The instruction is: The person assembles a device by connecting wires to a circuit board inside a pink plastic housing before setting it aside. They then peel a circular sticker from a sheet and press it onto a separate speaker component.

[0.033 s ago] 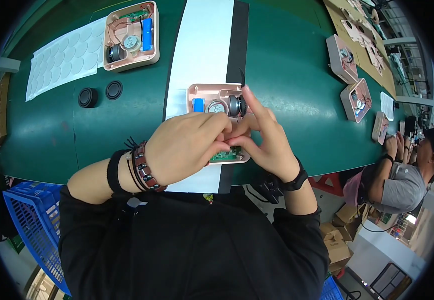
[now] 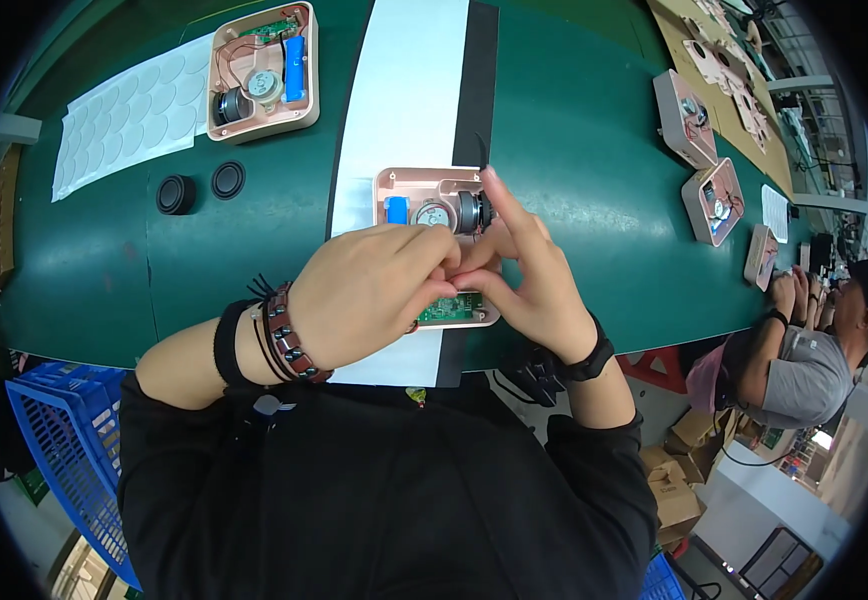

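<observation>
A pale pink casing point(image 2: 386, 181) lies open on the white strip in front of me. Inside it are a blue cylindrical battery point(image 2: 397, 209), a round silver part point(image 2: 433, 214), a black speaker point(image 2: 469, 212) and a green circuit board point(image 2: 451, 308) at the near end. My left hand point(image 2: 379, 285) bends over the casing, fingers closed. Against it my right hand point(image 2: 539, 280) has its thumb and some fingers together, index finger stretched forward. What they pinch is hidden. Beside that index fingertip a thin black pointed tip point(image 2: 482, 150) sticks out.
Another fitted pink casing point(image 2: 216, 50) stands at the far left, by a white sheet of round stickers point(image 2: 134, 115). Two black round parts point(image 2: 176, 195) lie nearer. More casings point(image 2: 712, 200) sit at the right, where a co-worker point(image 2: 814, 370) sits. A blue crate point(image 2: 69, 450) stands lower left.
</observation>
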`<action>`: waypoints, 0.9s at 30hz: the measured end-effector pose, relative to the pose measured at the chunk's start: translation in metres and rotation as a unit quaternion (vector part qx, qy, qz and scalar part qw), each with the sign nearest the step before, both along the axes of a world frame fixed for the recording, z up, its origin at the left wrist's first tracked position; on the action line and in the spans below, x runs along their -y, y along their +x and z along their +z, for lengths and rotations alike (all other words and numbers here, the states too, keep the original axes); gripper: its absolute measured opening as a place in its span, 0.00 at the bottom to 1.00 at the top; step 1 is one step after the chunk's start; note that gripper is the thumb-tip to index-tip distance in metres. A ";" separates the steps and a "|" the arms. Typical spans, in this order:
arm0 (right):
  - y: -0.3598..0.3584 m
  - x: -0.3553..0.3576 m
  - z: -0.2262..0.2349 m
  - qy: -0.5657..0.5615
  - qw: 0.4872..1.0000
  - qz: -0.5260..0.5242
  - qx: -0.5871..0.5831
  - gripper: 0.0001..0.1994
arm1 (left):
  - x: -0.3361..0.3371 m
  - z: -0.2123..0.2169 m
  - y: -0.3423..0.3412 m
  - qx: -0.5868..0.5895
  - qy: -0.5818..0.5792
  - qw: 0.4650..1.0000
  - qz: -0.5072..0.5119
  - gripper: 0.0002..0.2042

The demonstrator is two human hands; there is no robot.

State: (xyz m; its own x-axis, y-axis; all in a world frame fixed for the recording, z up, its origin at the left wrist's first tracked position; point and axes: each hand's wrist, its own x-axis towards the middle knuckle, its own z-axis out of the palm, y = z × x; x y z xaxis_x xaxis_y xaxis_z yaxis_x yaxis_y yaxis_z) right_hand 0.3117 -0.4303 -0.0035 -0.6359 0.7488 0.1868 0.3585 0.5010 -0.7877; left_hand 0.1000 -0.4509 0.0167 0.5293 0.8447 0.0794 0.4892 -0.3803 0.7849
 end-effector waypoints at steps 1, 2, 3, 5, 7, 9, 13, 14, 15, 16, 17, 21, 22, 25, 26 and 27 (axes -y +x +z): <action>-0.002 -0.001 0.000 -0.034 0.999 -0.008 -0.004 0.44 | 0.000 -0.002 0.000 -0.001 -0.001 1.000 0.000 0.08; -0.003 -0.002 -0.001 -0.036 0.999 -0.008 -0.005 0.44 | 0.001 -0.004 -0.001 -0.011 0.021 1.000 0.014 0.07; -0.004 -0.003 -0.002 -0.042 0.999 -0.010 -0.005 0.42 | 0.002 -0.007 -0.003 -0.022 0.043 0.999 0.027 0.06; -0.005 -0.006 -0.002 -0.056 0.998 -0.012 -0.004 0.38 | 0.003 -0.010 -0.003 -0.033 0.062 0.997 0.039 0.06; -0.002 -0.012 -0.002 -0.009 0.999 -0.027 -0.037 0.35 | 0.006 -0.013 -0.002 -0.037 0.081 0.994 0.056 0.05; 0.002 -0.017 -0.001 0.090 0.989 -0.058 -0.099 0.30 | 0.007 -0.014 -0.003 -0.038 0.089 0.993 0.063 0.04; 0.006 -0.022 0.015 0.027 0.998 0.057 -0.011 0.24 | 0.005 -0.016 -0.001 -0.033 0.078 0.994 0.061 0.04; 0.005 -0.021 0.014 0.026 0.998 0.056 -0.011 0.24 | 0.006 -0.017 -0.001 -0.027 0.071 0.995 0.065 0.04; 0.001 -0.020 0.012 -0.008 0.999 0.043 -0.019 0.25 | 0.006 -0.018 -0.001 -0.019 0.065 0.995 0.069 0.04; -0.003 -0.018 0.010 -0.041 0.998 0.030 -0.027 0.25 | 0.007 -0.018 -0.001 -0.012 0.059 0.995 0.074 0.04; -0.005 -0.017 0.009 -0.075 0.996 0.018 -0.035 0.25 | 0.007 -0.018 -0.001 -0.011 0.059 0.995 0.074 0.04; -0.010 -0.012 0.003 -0.085 0.994 -0.023 -0.057 0.28 | 0.008 -0.016 0.000 -0.007 0.049 0.996 0.073 0.05; -0.010 -0.012 0.003 -0.086 0.994 -0.022 -0.057 0.28 | 0.008 -0.016 0.000 -0.008 0.049 0.996 0.075 0.05; -0.011 -0.013 0.003 -0.085 0.995 -0.017 -0.041 0.30 | 0.007 -0.016 -0.001 -0.007 0.050 0.996 0.077 0.05; -0.011 -0.013 0.002 -0.084 0.995 -0.017 -0.041 0.30 | 0.007 -0.015 0.000 -0.006 0.046 0.996 0.080 0.05; -0.011 -0.012 0.000 -0.072 0.996 -0.016 -0.046 0.30 | 0.007 -0.015 0.000 -0.005 0.043 0.996 0.082 0.05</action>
State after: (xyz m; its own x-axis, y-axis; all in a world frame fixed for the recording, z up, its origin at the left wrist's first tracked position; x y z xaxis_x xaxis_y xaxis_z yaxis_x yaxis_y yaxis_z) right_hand 0.3007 -0.4178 -0.0034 -0.5960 0.7921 0.1314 0.2963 0.3690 -0.8809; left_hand 0.0996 -0.4581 0.0014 0.3853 0.9104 0.1503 0.5574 -0.3595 0.7484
